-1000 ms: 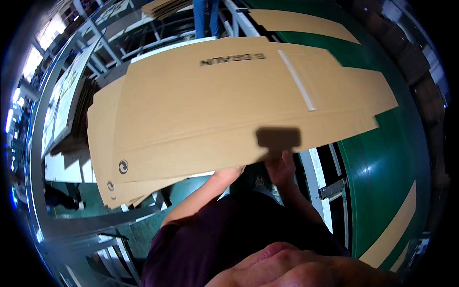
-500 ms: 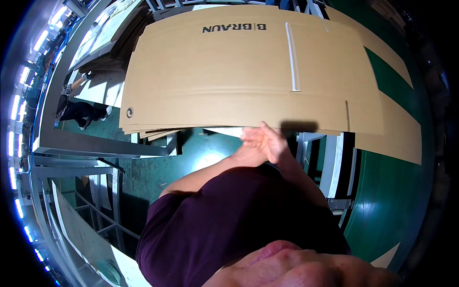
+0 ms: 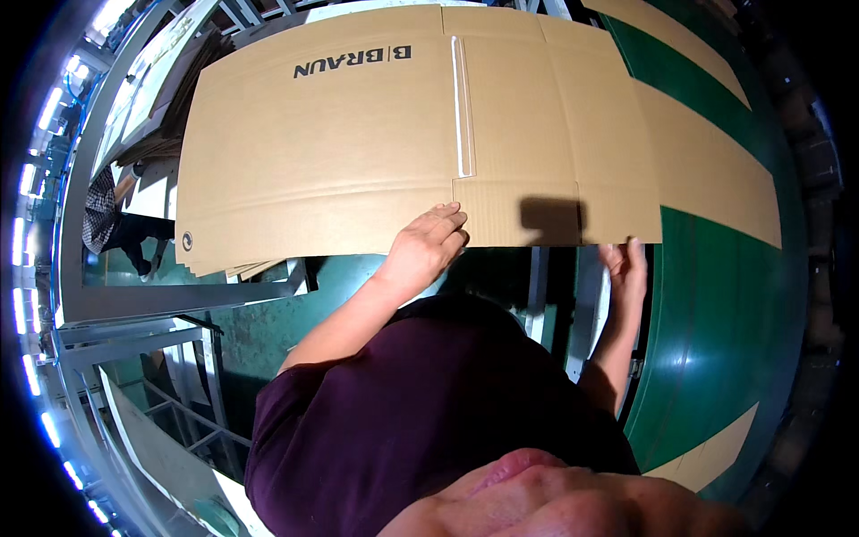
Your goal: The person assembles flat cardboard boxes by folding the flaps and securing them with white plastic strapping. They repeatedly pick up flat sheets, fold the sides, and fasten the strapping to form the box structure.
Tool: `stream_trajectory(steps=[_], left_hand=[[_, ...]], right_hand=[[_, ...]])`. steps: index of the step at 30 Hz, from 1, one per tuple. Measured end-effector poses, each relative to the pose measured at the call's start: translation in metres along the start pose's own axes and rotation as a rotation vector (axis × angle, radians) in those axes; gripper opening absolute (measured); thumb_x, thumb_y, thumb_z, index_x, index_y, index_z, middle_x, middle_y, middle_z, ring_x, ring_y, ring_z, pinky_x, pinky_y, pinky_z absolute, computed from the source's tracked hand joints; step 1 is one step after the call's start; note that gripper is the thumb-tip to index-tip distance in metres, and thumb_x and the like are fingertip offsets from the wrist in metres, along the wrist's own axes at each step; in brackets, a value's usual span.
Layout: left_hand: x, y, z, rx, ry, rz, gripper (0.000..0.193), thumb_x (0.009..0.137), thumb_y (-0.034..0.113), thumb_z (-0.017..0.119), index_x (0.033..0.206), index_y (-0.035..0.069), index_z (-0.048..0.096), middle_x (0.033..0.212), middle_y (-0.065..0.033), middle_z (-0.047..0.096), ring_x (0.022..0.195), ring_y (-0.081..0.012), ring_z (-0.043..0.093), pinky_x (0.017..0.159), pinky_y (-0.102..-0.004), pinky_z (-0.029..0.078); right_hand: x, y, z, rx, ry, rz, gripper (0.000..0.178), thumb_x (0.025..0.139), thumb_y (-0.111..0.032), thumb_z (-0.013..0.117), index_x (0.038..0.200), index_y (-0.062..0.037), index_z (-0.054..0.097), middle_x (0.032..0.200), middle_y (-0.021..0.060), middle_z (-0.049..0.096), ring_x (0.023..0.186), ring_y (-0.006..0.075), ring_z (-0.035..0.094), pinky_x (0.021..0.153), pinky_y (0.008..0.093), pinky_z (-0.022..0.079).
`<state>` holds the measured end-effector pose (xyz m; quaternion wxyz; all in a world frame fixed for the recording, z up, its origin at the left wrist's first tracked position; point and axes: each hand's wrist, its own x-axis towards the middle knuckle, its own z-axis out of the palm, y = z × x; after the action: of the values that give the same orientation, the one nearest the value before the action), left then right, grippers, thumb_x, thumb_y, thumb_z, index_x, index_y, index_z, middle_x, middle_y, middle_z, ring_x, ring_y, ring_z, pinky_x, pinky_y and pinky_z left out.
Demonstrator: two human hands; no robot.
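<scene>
A large flat brown cardboard sheet point(image 3: 358, 134), with dark print and a white strip beside a slot, lies on top of a stack in front of me. My left hand point(image 3: 428, 243) is at its near edge beside the lower slot. Its fingers are bent together over the top face, and the thumb is hidden. My right hand point(image 3: 626, 267) is at the near edge by the right corner, thumb and fingers closed at the rim. Part of its grip is hidden by the sheet.
On the right is a green conveyor belt point(image 3: 707, 313) with more flat cardboard pieces point(image 3: 716, 179). A grey metal frame point(image 3: 179, 304) stands at left. Beyond it, another person point(image 3: 112, 215) is beside a stack of dark-edged sheets point(image 3: 174, 107).
My hands, clasped together before, have parted: the left has gone to the sheet's edge by the slot, the right to its right corner. The view has shifted rightward.
</scene>
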<state>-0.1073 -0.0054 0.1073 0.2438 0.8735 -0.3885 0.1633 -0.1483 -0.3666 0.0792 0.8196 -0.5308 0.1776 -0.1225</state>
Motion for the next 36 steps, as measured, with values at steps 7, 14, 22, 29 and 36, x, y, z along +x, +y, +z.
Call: stream_trajectory(steps=[7,14,22,29,36], left_hand=[[0.002,-0.013,-0.008,-0.049,-0.012,0.070,0.026,0.070,0.013,0.073,0.091,0.003,0.061,0.109,-0.0134,0.062,0.108,-0.0302,0.059,0.096,-0.0410,0.049],[-0.003,-0.025,0.014,-0.061,0.011,0.101,0.018,0.073,0.013,0.070,0.085,0.002,0.063,0.101,-0.0113,0.063,0.104,-0.0277,0.060,0.095,-0.0395,0.049],[-0.005,-0.030,0.017,-0.131,0.100,0.082,0.020,0.071,0.015,0.074,0.081,0.002,0.063,0.096,-0.0114,0.064,0.098,-0.0289,0.063,0.089,-0.0409,0.051],[-0.005,-0.031,-0.012,-0.184,-0.154,-0.092,0.065,0.072,0.032,0.075,0.126,0.006,0.049,0.127,-0.0142,0.051,0.126,-0.0354,0.041,0.106,-0.0514,0.031],[-0.114,-0.351,-0.136,0.535,-0.018,-1.194,0.076,0.088,0.067,0.035,0.148,0.020,0.023,0.155,-0.0096,0.016,0.142,-0.0361,0.012,0.106,-0.0675,0.009]], right_hand=[[0.007,-0.054,0.078,-0.141,0.083,-0.693,0.035,0.081,0.006,0.059,0.115,0.0051,0.051,0.108,0.0173,0.060,0.096,0.0286,0.062,0.086,0.0391,0.052],[-0.016,0.060,0.164,-1.261,-0.800,-1.025,0.016,0.085,-0.008,0.049,0.093,-0.0015,0.061,0.115,0.0157,0.062,0.112,0.0326,0.057,0.101,0.0441,0.041],[-0.015,0.071,0.162,-1.231,-0.801,-1.072,0.021,0.074,0.002,0.053,0.093,-0.0035,0.059,0.125,0.0139,0.056,0.119,0.0314,0.051,0.102,0.0434,0.040],[0.034,0.044,0.182,-1.309,-0.743,-0.679,0.050,0.075,-0.023,0.067,0.121,-0.0080,0.056,0.136,0.0185,0.044,0.130,0.0376,0.037,0.107,0.0524,0.028],[0.111,0.053,0.231,-1.542,-0.213,-0.709,0.078,0.068,-0.064,0.066,0.130,-0.0184,0.055,0.148,0.0229,0.027,0.140,0.0398,0.016,0.113,0.0542,0.006]])
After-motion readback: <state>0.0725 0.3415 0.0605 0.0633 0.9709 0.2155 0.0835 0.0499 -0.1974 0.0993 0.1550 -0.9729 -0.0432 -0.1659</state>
